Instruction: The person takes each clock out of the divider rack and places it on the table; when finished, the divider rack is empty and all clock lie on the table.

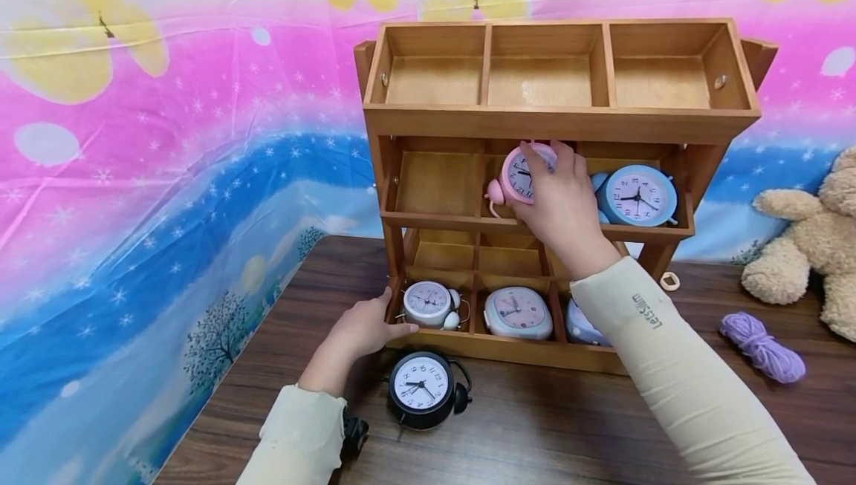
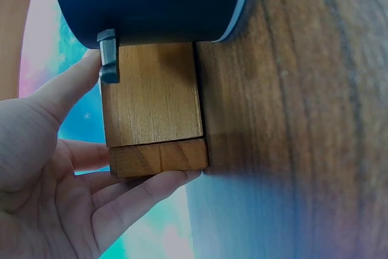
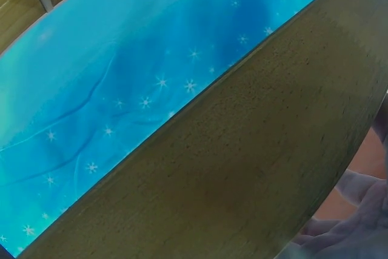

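Note:
My right hand (image 1: 565, 191) grips a pink twin-bell alarm clock (image 1: 513, 182), turned on its side, in the middle compartment of the wooden shelf's (image 1: 562, 125) second tier. Part of the clock's face is hidden behind the fingers. At the bottom tier's left end, my left hand (image 1: 357, 330) holds the shelf's corner. The left wrist view shows the thumb and fingers on opposite sides of that wooden end (image 2: 154, 95). Just in front of this hand, a black twin-bell alarm clock (image 1: 420, 390) lies face up on the table. In the right wrist view, a wooden board covers much of the right hand (image 3: 357, 222).
A blue clock (image 1: 637, 195) occupies the second tier's right compartment. Along the bottom tier are a white twin-bell clock (image 1: 428, 303), a pale rounded clock (image 1: 518, 313) and a partly hidden blue one (image 1: 583, 325). Purple yarn (image 1: 762, 347) and a teddy bear (image 1: 812, 247) are at right.

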